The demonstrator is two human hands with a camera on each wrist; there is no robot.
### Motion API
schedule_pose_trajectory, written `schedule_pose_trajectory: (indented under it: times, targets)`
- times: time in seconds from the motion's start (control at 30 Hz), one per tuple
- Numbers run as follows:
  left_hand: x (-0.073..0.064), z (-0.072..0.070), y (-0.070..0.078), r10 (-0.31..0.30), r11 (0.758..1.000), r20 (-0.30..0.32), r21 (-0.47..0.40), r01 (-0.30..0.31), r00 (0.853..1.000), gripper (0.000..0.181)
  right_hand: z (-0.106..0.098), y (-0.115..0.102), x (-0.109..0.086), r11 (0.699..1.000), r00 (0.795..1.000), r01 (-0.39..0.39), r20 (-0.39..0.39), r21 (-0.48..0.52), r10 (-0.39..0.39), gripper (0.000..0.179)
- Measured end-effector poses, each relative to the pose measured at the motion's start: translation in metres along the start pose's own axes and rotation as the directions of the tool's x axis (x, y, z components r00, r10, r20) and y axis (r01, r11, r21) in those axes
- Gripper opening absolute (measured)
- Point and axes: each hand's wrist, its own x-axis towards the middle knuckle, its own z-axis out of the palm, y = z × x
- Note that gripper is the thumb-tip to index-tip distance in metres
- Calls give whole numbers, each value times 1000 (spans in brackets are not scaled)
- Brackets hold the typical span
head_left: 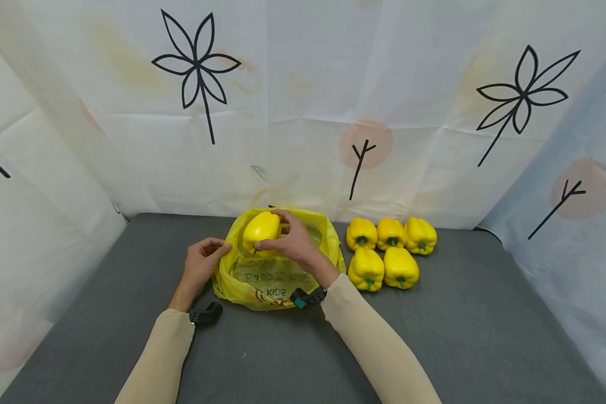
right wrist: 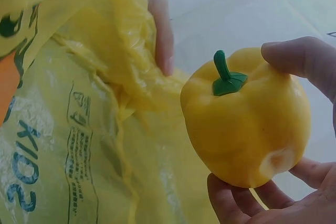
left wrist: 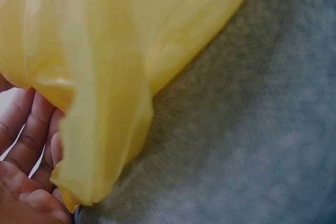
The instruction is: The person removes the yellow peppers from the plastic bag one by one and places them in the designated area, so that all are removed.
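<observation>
A yellow plastic bag (head_left: 283, 289) with printed lettering lies with its mouth open on the grey table. Over that mouth, my right hand (head_left: 295, 241) grips a yellow bell pepper (head_left: 261, 229) between thumb and fingers. The right wrist view shows this bell pepper (right wrist: 244, 124) up close, its green stem upward and a dent low on its side. At the bag's left rim, my left hand (head_left: 200, 266) pinches the plastic. In the left wrist view, a fold of the bag (left wrist: 105, 129) hides part of that hand's fingers (left wrist: 29, 140).
Several more yellow bell peppers (head_left: 367, 269) stand in two rows just right of the bag. The grey table (head_left: 485, 314) ends at a white patterned cloth backdrop (head_left: 303, 101), with cloth at both sides too.
</observation>
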Motion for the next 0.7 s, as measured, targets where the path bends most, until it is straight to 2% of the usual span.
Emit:
schedule_pose_trajectory:
  times: [0.33,0.7]
  targets:
    - [-1,0,2,17,1000,-2,7,-17,1000,26,-5,-12,-12,999,999,38,21,-4,-38,85]
    - [-1,0,1,12,1000,-5,8,-12,1000,25,-11,-22,-26,993,991,112,62,43,-115,83]
